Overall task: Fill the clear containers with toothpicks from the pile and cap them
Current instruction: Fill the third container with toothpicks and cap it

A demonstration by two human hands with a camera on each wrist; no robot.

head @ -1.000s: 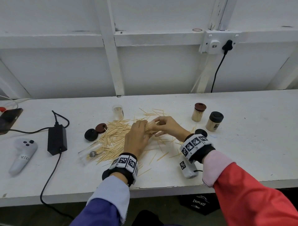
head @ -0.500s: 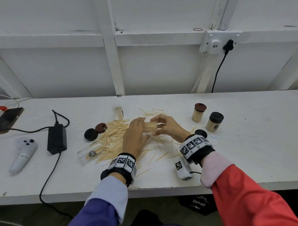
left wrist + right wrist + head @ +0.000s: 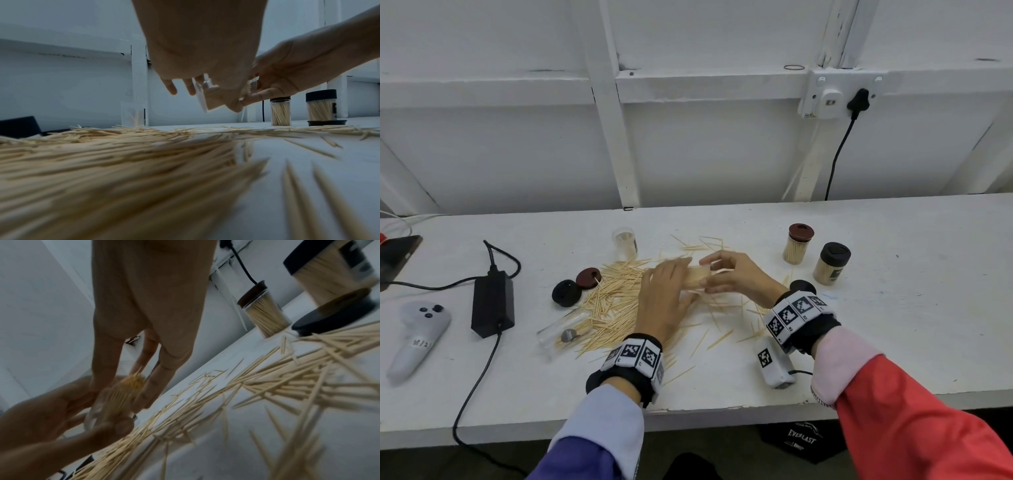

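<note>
A clear container [image 3: 697, 275] packed with toothpicks lies sideways between my hands, just above the toothpick pile [image 3: 616, 301]. My left hand [image 3: 667, 287] grips its body, seen as a tilted clear tube [image 3: 207, 97] under the fingers. My right hand [image 3: 736, 275] pinches the toothpick ends [image 3: 133, 382] that stick out of the mouth. An empty container [image 3: 563, 334] lies on its side at the pile's left. Another clear container [image 3: 625, 241] stands upright behind. Loose black [image 3: 566, 293] and maroon [image 3: 588, 277] caps lie left of the pile. A third cap [image 3: 802, 286] sits by my right wrist.
Two filled, capped containers stand at the right, one with a maroon cap [image 3: 796, 248], one with a black cap [image 3: 831, 263]. A black power adapter [image 3: 492, 303] with its cable, a grey controller [image 3: 417, 337] and a phone [image 3: 397, 253] lie to the left. A small white device [image 3: 774, 363] sits near the front edge.
Both hands stay together over the pile. The filled container now shows more plainly between them, and my right fingers have spread around its mouth.
</note>
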